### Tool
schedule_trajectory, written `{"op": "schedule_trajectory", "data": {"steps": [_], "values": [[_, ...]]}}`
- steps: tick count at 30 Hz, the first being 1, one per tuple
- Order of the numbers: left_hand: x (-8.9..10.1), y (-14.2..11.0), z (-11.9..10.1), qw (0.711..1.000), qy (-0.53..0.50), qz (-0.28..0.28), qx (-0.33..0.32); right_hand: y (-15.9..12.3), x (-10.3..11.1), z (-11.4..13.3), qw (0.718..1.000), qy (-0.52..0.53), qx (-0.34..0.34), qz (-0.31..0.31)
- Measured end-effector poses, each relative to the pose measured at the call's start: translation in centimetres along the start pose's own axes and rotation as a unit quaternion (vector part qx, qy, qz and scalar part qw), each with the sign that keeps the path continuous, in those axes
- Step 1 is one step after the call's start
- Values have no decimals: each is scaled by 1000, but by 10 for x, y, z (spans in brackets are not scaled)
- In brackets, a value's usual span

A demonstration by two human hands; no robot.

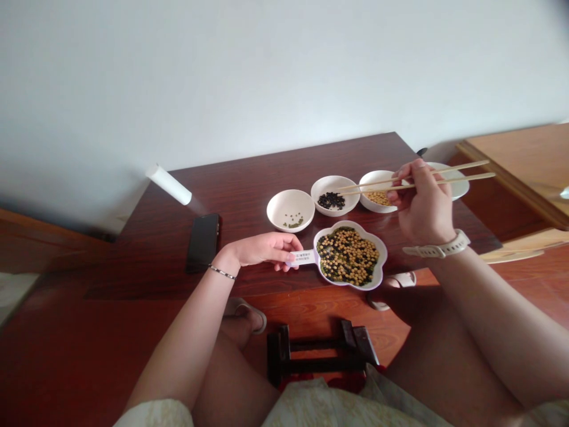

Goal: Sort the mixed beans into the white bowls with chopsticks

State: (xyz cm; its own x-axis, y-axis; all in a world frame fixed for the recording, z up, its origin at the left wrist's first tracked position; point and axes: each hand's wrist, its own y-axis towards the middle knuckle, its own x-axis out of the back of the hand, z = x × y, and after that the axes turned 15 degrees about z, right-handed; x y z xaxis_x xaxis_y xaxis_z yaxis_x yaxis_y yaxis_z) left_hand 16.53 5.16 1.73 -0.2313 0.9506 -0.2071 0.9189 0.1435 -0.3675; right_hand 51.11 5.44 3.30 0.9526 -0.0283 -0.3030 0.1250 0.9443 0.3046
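Note:
My left hand (pixel 265 249) grips the labelled handle of a white flower-shaped dish (pixel 382 261) filled with mixed yellow, green and black beans, at the table's front edge. My right hand (pixel 421 204) is closed on a pair of wooden chopsticks (pixel 462 172), held level above the far small bowls, tips pointing left over the bowl of black beans (pixel 334 196). Left of that bowl stands a white bowl (pixel 290 209) with a few green beans. To its right stands a bowl of yellow beans (pixel 377 193), partly behind my right hand.
A black phone (pixel 203 242) lies on the dark wooden table (pixel 249 178) to the left, near a white cylinder (pixel 169 184). Another white bowl (pixel 457 187) sits at the right edge. A light wooden surface (pixel 524 160) stands beyond. A dark stool frame (pixel 320 350) is between my knees.

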Motion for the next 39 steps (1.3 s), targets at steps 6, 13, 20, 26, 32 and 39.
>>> {"op": "schedule_trajectory", "data": {"steps": [6, 13, 20, 26, 32, 39], "values": [[1, 0, 1, 1000, 0, 0, 0, -3, 3, 8, 1000, 7, -5, -4], [1, 1, 1, 1000, -4, 1, 3, -13, 3, 13, 986, -35, -115, 118], [1, 1, 0, 1000, -3, 2, 2, -27, -9, 17, 941, -73, -224, 243], [1, 1, 0, 1000, -6, 3, 1, -26, -12, 15, 943, -72, -215, 242], [2, 1, 2, 1000, -4, 1, -1, -26, -13, 14, 947, -86, -205, 234], [2, 1, 3, 1000, 1, -2, -2, -26, -10, 16, 948, -86, -198, 233]]}}
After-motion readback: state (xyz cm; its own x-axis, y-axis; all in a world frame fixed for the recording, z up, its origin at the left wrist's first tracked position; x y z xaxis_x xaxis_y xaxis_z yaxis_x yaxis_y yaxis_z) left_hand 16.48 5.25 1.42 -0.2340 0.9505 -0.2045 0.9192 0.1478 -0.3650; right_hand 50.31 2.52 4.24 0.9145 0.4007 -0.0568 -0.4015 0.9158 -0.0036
